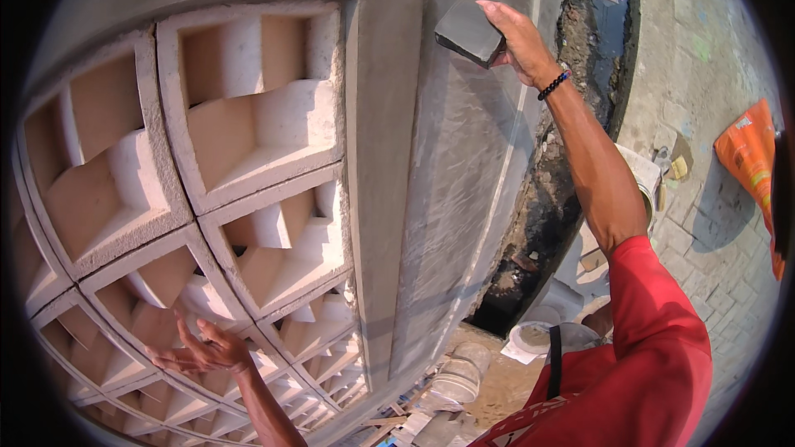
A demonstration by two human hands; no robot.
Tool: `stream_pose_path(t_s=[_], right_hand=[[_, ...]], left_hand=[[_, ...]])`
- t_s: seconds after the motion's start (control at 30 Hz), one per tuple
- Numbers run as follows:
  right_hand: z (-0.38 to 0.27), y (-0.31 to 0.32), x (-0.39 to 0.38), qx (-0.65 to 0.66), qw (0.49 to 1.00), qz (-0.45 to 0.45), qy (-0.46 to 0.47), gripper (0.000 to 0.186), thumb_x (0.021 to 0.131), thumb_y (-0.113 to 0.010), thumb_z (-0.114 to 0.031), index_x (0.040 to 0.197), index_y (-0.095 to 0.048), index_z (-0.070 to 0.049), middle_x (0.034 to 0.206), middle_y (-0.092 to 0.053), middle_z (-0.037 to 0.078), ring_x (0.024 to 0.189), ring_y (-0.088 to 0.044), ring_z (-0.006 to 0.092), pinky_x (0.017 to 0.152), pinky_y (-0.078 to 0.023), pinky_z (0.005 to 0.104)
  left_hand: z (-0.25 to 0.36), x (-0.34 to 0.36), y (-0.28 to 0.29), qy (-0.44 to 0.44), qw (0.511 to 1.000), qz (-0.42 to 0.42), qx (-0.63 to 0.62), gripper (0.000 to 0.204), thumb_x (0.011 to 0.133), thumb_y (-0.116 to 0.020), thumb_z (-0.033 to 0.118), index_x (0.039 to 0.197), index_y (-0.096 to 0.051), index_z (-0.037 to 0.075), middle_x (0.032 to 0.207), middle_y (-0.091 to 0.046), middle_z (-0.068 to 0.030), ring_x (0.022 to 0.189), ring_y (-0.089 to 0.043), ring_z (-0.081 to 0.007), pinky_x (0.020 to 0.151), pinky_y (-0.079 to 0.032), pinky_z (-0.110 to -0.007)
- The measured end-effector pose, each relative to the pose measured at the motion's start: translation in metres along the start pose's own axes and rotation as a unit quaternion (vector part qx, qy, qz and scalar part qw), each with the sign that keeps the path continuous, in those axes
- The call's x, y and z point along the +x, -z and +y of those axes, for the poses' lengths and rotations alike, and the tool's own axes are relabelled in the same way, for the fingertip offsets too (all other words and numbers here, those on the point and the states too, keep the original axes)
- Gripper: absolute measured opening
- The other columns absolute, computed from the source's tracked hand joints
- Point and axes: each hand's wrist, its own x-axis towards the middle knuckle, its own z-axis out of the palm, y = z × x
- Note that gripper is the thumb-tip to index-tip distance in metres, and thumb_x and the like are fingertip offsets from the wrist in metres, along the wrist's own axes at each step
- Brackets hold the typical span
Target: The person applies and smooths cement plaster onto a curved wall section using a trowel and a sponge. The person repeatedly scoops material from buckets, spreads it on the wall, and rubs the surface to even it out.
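My right hand [523,43] grips a dark grey, squared block [469,29] that looks like a sponge. The block's flat side lies against or very near the smooth grey plastered wall [451,149], high up; contact is hard to tell. A black bead bracelet [554,85] circles that wrist. To the left, a lattice of pale ventilation blocks [172,128] fills a recess in the wall. My left hand [207,351] is spread in front of its lower part, with nothing in it. Whether its fingertips touch the blocks cannot be seen.
A narrow drain [610,0] with dark water and rubble runs along the wall's foot. Beyond lies grey paving [696,58] with an orange bag [748,149]. A pale bucket [643,172] is partly behind my right arm; more buckets [457,374] stand below.
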Motion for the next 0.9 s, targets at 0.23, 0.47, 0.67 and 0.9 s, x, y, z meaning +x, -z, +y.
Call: stream_pose_path(t_s=[0.23, 0.47, 0.67, 0.9], right_hand=[[-0.035, 0.010, 0.028, -0.251, 0.964, 0.019, 0.080, 0.056, 0.081, -0.072, -0.029, 0.128, -0.051, -0.006, 0.093, -0.058, 0.004, 0.082, -0.059, 0.0114, 0.063, -0.050, 0.0288], [-0.038, -0.003, 0.047, -0.207, 0.960, 0.086, 0.168, 0.057, 0.080, -0.075, -0.029, 0.126, -0.053, -0.002, 0.095, -0.058, 0.003, 0.086, -0.058, 0.0111, 0.071, -0.049, 0.0236], [-0.041, -0.035, 0.021, -0.257, 0.946, 0.103, 0.169, 0.050, 0.081, -0.072, -0.021, 0.123, -0.055, -0.001, 0.088, -0.057, 0.002, 0.079, -0.056, 0.0085, 0.069, -0.048, 0.0230], [-0.018, -0.040, 0.011, -0.153, 0.968, 0.090, 0.174, 0.049, 0.077, -0.072, -0.022, 0.118, -0.057, 0.001, 0.083, -0.059, 0.003, 0.072, -0.056, 0.0110, 0.064, -0.047, 0.0260]], left_hand=[[-0.005, -0.002, -0.002, 0.014, 0.999, -0.029, -0.015, 0.036, 0.092, -0.051, 0.031, 0.121, -0.064, 0.014, 0.154, -0.025, -0.0203, 0.142, -0.014, -0.0382, 0.111, -0.010, -0.055], [0.002, 0.001, -0.001, 0.004, 1.000, 0.000, -0.004, 0.035, 0.091, -0.051, 0.031, 0.120, -0.064, 0.015, 0.154, -0.024, -0.0203, 0.143, -0.013, -0.0382, 0.110, -0.011, -0.055], [0.001, 0.002, 0.000, 0.001, 1.000, 0.008, -0.015, 0.036, 0.092, -0.053, 0.034, 0.123, -0.063, 0.020, 0.156, -0.023, -0.0167, 0.143, -0.015, -0.0397, 0.108, -0.011, -0.061], [0.003, 0.001, 0.000, 0.009, 1.000, 0.004, -0.010, 0.035, 0.090, -0.055, 0.030, 0.123, -0.063, 0.020, 0.155, -0.023, -0.0176, 0.143, -0.015, -0.0395, 0.109, -0.011, -0.059]])
